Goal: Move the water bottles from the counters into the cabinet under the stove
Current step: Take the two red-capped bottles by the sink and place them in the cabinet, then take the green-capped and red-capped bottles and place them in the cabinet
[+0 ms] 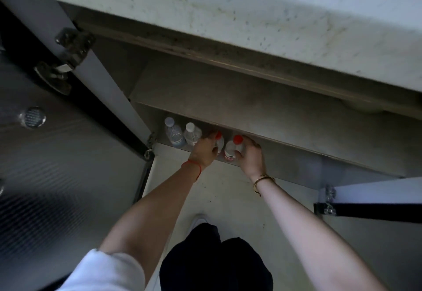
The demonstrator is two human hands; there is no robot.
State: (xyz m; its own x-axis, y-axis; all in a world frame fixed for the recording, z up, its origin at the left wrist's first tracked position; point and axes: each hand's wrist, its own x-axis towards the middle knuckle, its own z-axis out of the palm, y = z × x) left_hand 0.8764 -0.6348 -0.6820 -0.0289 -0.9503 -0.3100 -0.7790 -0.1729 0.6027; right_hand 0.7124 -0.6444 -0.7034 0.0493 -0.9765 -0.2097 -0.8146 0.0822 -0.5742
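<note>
I look straight down into the open cabinet (285, 167) under the counter. Two clear bottles with white caps stand upright at the left of the bottom shelf: one (174, 132) farthest left, the other (192, 132) beside it. My left hand (204, 151) is wrapped around a red-capped bottle (219, 139) right of them. My right hand (250, 156) grips a second red-capped bottle (233, 147) with a red label. Both red-capped bottles sit at the shelf's front edge, side by side.
The left cabinet door (68, 165) stands swung open, with hinges (68, 48) at its top. The right door (376, 201) is open too. A shelf board (251, 108) overhangs the bottles, and the speckled counter (274, 16) juts out above. My legs and a shoe (198, 218) are on the pale floor.
</note>
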